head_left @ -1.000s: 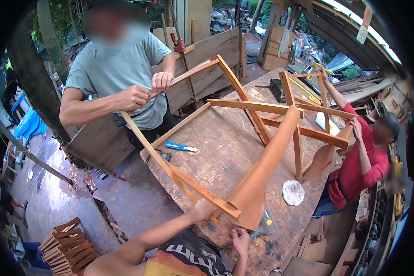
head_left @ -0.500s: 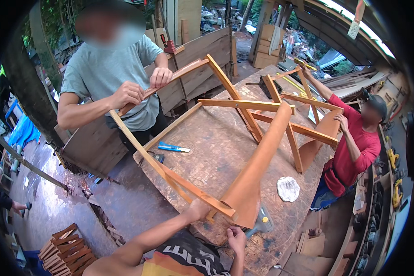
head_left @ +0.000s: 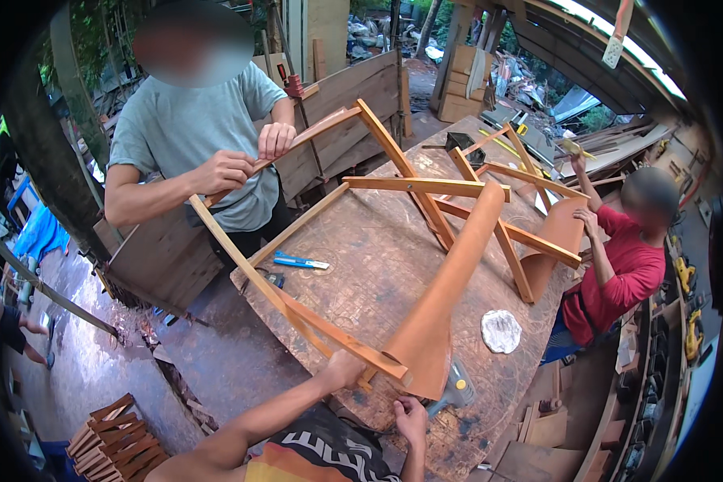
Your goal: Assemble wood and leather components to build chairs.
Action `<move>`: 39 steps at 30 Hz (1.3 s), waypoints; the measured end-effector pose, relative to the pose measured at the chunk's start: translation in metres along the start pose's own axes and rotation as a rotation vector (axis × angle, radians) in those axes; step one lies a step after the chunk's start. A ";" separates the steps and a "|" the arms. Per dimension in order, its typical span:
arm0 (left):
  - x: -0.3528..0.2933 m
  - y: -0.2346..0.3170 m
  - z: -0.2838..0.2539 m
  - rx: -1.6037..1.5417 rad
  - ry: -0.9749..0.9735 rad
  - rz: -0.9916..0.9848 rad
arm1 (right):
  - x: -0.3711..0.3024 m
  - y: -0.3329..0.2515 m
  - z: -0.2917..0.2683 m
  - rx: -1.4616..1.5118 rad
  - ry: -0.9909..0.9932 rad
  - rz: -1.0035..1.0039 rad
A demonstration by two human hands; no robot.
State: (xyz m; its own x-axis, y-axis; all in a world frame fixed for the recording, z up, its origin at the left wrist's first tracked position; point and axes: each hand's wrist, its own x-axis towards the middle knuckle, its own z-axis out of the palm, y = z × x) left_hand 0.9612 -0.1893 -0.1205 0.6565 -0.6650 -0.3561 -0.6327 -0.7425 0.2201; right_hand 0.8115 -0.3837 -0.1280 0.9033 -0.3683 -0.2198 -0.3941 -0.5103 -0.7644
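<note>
A folding chair frame of light wood stands tilted over the worktable, with a tan leather sheet slung from one of its rails. My left hand is closed on the frame's near wooden rail, just left of the leather's lower end. Close below the leather's bottom edge is my right hand, fingers curled together; what they pinch, if anything, is too small to make out. A grey-green power tool with a yellow rear lies beside that hand, partly under the leather.
Across the worktable, a person in grey grips the frame's far end. A person in red handles a second chair frame. A blue utility knife and a white cloth pad lie on the table. Wooden pieces are stacked at lower left.
The person in red has lifted one hand, holding a yellowish object, away from the second frame, which has tilted slightly. My hands stay in place. A passer-by at far left has moved.
</note>
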 end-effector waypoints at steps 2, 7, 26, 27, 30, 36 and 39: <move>0.001 0.000 0.001 0.001 0.006 -0.003 | 0.000 0.001 0.000 0.003 -0.002 0.008; 0.000 -0.001 0.001 -0.001 -0.010 -0.017 | 0.001 0.002 0.002 0.000 -0.009 0.006; -0.013 0.011 -0.030 -0.055 0.159 0.062 | -0.004 0.003 0.000 -0.070 0.061 0.040; -0.018 0.016 -0.038 -0.039 0.140 0.067 | -0.001 0.006 0.002 -0.052 0.015 -0.003; -0.014 0.010 -0.029 0.030 0.135 0.083 | 0.000 0.002 0.003 -0.031 -0.020 -0.028; 0.002 -0.003 0.004 0.056 0.027 -0.015 | -0.003 0.004 0.006 -0.003 -0.001 -0.036; 0.000 0.000 -0.001 0.095 0.007 0.043 | -0.004 0.011 0.009 -0.048 0.015 -0.060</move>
State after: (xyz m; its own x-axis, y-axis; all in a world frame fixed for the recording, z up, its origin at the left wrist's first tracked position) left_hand 0.9612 -0.1892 -0.1198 0.6304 -0.6972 -0.3412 -0.6965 -0.7022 0.1480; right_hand 0.8045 -0.3808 -0.1412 0.9231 -0.3472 -0.1654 -0.3474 -0.5683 -0.7459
